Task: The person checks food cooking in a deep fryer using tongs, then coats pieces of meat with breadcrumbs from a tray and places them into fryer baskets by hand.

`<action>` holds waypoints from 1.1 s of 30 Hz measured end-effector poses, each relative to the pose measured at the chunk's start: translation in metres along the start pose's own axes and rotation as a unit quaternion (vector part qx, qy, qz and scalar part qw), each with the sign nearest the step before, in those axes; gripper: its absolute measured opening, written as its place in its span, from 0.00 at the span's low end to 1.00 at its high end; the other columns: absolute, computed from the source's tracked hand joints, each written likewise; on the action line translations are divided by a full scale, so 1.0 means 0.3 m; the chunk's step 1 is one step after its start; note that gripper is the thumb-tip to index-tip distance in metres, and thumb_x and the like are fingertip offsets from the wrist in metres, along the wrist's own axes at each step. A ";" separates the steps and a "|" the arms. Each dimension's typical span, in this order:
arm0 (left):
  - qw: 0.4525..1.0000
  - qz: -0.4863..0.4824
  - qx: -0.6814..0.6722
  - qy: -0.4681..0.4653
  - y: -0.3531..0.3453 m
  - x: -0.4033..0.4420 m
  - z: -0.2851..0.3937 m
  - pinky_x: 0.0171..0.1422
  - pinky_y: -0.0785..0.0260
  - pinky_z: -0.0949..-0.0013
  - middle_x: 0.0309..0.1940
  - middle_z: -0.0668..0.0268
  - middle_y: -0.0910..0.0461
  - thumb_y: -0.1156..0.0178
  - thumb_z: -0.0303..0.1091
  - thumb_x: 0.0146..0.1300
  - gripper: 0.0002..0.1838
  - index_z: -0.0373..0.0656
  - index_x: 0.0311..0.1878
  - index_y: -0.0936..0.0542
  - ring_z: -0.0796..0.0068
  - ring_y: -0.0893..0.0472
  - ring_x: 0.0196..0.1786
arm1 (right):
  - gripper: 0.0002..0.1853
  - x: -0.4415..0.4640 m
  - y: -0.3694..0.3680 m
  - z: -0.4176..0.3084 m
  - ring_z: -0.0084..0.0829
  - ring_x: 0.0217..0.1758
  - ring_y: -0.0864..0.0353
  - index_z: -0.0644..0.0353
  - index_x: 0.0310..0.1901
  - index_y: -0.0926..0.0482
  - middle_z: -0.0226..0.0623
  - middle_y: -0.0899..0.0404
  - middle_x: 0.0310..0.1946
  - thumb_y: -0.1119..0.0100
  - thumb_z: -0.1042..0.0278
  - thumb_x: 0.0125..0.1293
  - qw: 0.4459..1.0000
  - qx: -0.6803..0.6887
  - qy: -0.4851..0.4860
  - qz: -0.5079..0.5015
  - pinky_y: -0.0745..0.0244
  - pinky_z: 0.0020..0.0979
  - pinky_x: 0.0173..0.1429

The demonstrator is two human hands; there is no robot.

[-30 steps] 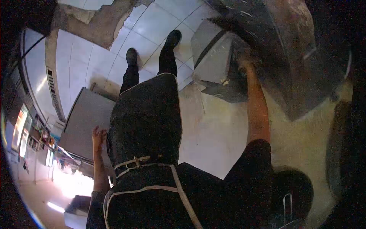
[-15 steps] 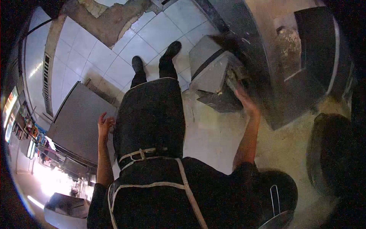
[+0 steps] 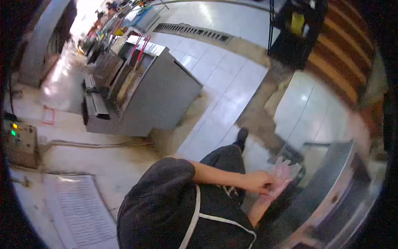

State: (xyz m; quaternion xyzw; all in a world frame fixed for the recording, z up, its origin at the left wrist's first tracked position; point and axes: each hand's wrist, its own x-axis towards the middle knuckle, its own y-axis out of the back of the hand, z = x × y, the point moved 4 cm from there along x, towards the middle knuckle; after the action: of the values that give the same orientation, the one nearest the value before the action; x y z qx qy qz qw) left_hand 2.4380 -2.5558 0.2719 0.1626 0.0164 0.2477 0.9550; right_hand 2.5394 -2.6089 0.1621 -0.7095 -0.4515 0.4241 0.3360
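Observation:
My right hand [image 3: 283, 174] wears a clear, thin plastic glove [image 3: 292, 170], its fingers pointing up and apart. My left hand [image 3: 261, 182] is bare and reaches across from the left. Its fingers are closed on the glove near the right wrist. Both hands are in front of my black apron [image 3: 219, 230] with white edging, close to a dark metal panel [image 3: 327, 182] on the right. The palm side of the right hand is partly hidden and smeared.
A grey metal cabinet [image 3: 161, 95] with red-handled tools [image 3: 141, 52] stands ahead on the left. White floor tiles [image 3: 224, 87] and a drain grate [image 3: 190, 31] lie beyond it. On the left are a control box [image 3: 20, 143] with lit lamps and a printed sheet [image 3: 81, 211].
My view has swung to the left and up, and my body has turned. The hands, wide apart before, have come together, with my left hand now at the glove on my right.

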 end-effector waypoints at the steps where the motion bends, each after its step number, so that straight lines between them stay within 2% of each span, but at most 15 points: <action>1: 0.998 0.018 0.012 0.051 0.076 0.039 -0.016 0.38 0.31 0.57 0.30 0.54 0.22 0.36 0.38 0.46 0.16 0.39 0.35 0.23 0.53 0.23 0.34 | 0.37 0.099 -0.053 -0.038 0.45 0.71 0.56 0.50 0.67 0.50 0.39 0.54 0.69 0.58 0.38 0.63 0.999 -0.023 0.005 -0.027 0.53 0.54 0.66; 3: 0.995 0.048 0.035 0.084 0.232 0.062 -0.037 0.37 0.32 0.56 0.28 0.53 0.22 0.36 0.37 0.44 0.15 0.39 0.34 0.23 0.50 0.23 0.32 | 0.33 0.224 -0.199 -0.025 0.46 0.70 0.54 0.51 0.65 0.47 0.40 0.51 0.68 0.54 0.44 0.63 0.988 -0.098 0.038 0.110 0.49 0.54 0.65; 4: 0.995 0.067 0.038 0.064 0.305 0.072 -0.027 0.36 0.32 0.57 0.27 0.54 0.22 0.37 0.36 0.44 0.13 0.39 0.31 0.23 0.51 0.23 0.31 | 0.31 0.266 -0.313 -0.026 0.45 0.68 0.48 0.56 0.62 0.42 0.44 0.44 0.64 0.63 0.40 0.66 0.974 -0.111 0.066 0.188 0.49 0.48 0.67; 5: 0.994 0.088 0.046 0.045 0.395 0.093 -0.013 0.35 0.32 0.57 0.25 0.54 0.22 0.37 0.35 0.44 0.11 0.39 0.29 0.23 0.52 0.23 0.31 | 0.31 0.347 -0.341 -0.033 0.45 0.68 0.48 0.56 0.62 0.42 0.44 0.44 0.64 0.63 0.40 0.66 0.977 -0.119 0.067 0.164 0.49 0.48 0.67; 6: 0.992 0.109 0.054 0.034 0.530 0.066 -0.037 0.35 0.32 0.57 0.25 0.54 0.22 0.37 0.35 0.44 0.11 0.39 0.29 0.23 0.52 0.23 0.31 | 0.32 0.439 -0.349 0.009 0.44 0.68 0.49 0.57 0.63 0.44 0.44 0.45 0.65 0.65 0.40 0.67 0.916 -0.372 0.110 0.102 0.50 0.47 0.68; 10: 0.990 0.125 0.038 0.046 0.757 0.098 -0.071 0.34 0.33 0.58 0.23 0.55 0.23 0.38 0.33 0.45 0.08 0.39 0.26 0.23 0.53 0.23 0.28 | 0.34 0.724 -0.571 0.093 0.41 0.69 0.49 0.63 0.66 0.54 0.44 0.49 0.67 0.67 0.45 0.68 0.687 -0.655 0.311 -0.051 0.55 0.44 0.71; 13: 0.989 0.143 0.020 0.039 0.981 0.125 -0.096 0.33 0.33 0.60 0.21 0.57 0.23 0.37 0.33 0.45 0.07 0.40 0.25 0.23 0.56 0.23 0.27 | 0.29 0.913 -0.740 0.183 0.41 0.70 0.49 0.65 0.64 0.44 0.45 0.48 0.67 0.79 0.54 0.71 0.679 -0.664 0.307 -0.056 0.59 0.45 0.72; 16: 0.983 0.150 -0.017 0.105 1.218 0.162 -0.221 0.34 0.30 0.64 0.25 0.58 0.21 0.35 0.33 0.41 0.10 0.43 0.30 0.20 0.63 0.20 0.30 | 0.27 1.140 -0.765 0.242 0.42 0.66 0.42 0.67 0.61 0.40 0.47 0.40 0.62 0.70 0.54 0.71 0.705 -0.658 0.260 -0.044 0.49 0.46 0.69; 18: 0.976 0.183 -0.030 0.116 1.382 0.178 -0.336 0.34 0.30 0.63 0.25 0.58 0.20 0.36 0.35 0.43 0.10 0.43 0.31 0.19 0.62 0.20 0.31 | 0.24 1.387 -0.571 0.263 0.41 0.56 0.32 0.67 0.55 0.36 0.48 0.30 0.52 0.57 0.54 0.68 0.847 -0.503 0.173 0.020 0.37 0.43 0.62; 20: 0.956 0.240 0.025 0.168 1.541 0.182 -0.537 0.36 0.30 0.61 0.27 0.58 0.20 0.39 0.38 0.47 0.13 0.43 0.35 0.20 0.60 0.20 0.32 | 0.22 1.437 -0.788 0.261 0.39 0.51 0.30 0.66 0.55 0.35 0.47 0.30 0.50 0.55 0.59 0.66 0.874 -0.457 0.147 0.077 0.34 0.39 0.58; 22: 0.915 0.256 0.121 0.288 1.695 0.148 -0.726 0.40 0.30 0.58 0.33 0.57 0.19 0.42 0.42 0.51 0.19 0.43 0.44 0.23 0.57 0.20 0.36 | 0.18 1.556 -0.882 0.242 0.33 0.38 0.28 0.65 0.51 0.34 0.45 0.29 0.49 0.50 0.65 0.63 0.896 -0.403 0.082 0.171 0.28 0.35 0.50; 25: 0.844 0.307 0.145 0.415 1.878 -0.009 -0.916 0.49 0.31 0.57 0.43 0.54 0.22 0.43 0.44 0.53 0.25 0.44 0.54 0.29 0.54 0.22 0.44 | 0.19 1.859 -0.801 0.236 0.32 0.36 0.27 0.64 0.52 0.35 0.44 0.29 0.47 0.49 0.66 0.62 0.898 -0.428 -0.003 0.103 0.27 0.35 0.47; 29: 0.763 0.414 0.093 0.489 1.914 -0.178 -0.957 0.52 0.32 0.58 0.44 0.53 0.22 0.43 0.44 0.54 0.21 0.44 0.49 0.25 0.56 0.23 0.47 | 0.15 2.150 -1.087 0.394 0.27 0.30 0.28 0.61 0.48 0.32 0.41 0.25 0.41 0.47 0.67 0.60 0.880 -0.440 -0.157 0.083 0.26 0.30 0.37; 31: 0.674 0.522 0.102 0.513 1.857 -0.271 -0.974 0.51 0.31 0.60 0.41 0.53 0.21 0.43 0.45 0.55 0.19 0.43 0.45 0.22 0.58 0.22 0.46 | 0.09 2.325 -1.369 0.568 0.24 0.25 0.31 0.58 0.40 0.28 0.35 0.24 0.33 0.46 0.64 0.60 0.757 -0.593 -0.230 -0.151 0.30 0.24 0.27; 33: 0.505 0.647 -0.114 0.559 1.698 -0.406 -1.151 0.48 0.29 0.61 0.38 0.54 0.20 0.43 0.45 0.55 0.18 0.41 0.42 0.21 0.59 0.20 0.43 | 0.09 2.461 -1.553 0.747 0.20 0.21 0.34 0.55 0.32 0.28 0.30 0.26 0.26 0.46 0.58 0.61 0.774 -0.553 -0.276 -0.136 0.39 0.20 0.20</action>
State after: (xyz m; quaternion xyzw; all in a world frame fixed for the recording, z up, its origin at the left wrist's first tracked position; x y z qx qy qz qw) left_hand 2.0542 -2.0897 0.1014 -0.1543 0.4087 0.8362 0.3317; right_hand 2.3426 -1.7336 0.2495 -0.5567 -0.7735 0.2287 -0.1986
